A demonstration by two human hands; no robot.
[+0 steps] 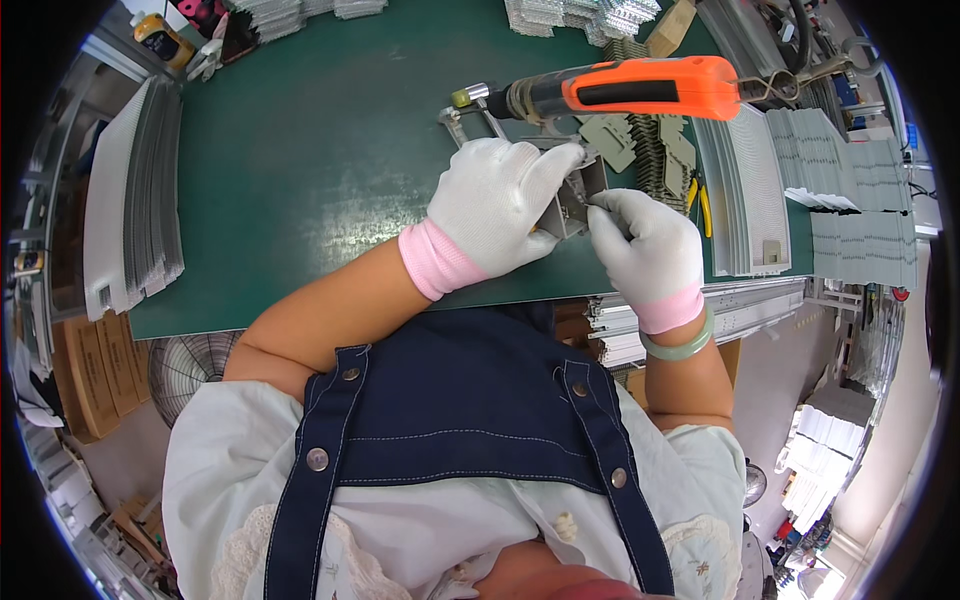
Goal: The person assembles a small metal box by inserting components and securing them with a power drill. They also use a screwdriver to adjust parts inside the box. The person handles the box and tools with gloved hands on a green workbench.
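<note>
My left hand (500, 205), in a white glove with a pink cuff, is closed around a small grey metal box-shaped part (561, 218) on the table. Its thumb presses the near side while the fingers reach over the far side. My right hand (650, 245), gloved alike, pinches with thumb and forefinger at the part's right edge. Whatever lies between those fingertips is too small to make out. Just beyond both hands, an orange and black power screwdriver (650, 85) hangs sideways. A small hammer (470, 95) with a yellowish face sits by its dark front end.
The green table (300, 150) bears stacked perforated panels (130, 200) at left and more panels (745, 200) at right. Grey-green plates (612, 140), a dark row of small parts (655, 160) and yellow-handled pliers (706, 208) lie right of my hands. A bottle (160, 40) stands far left.
</note>
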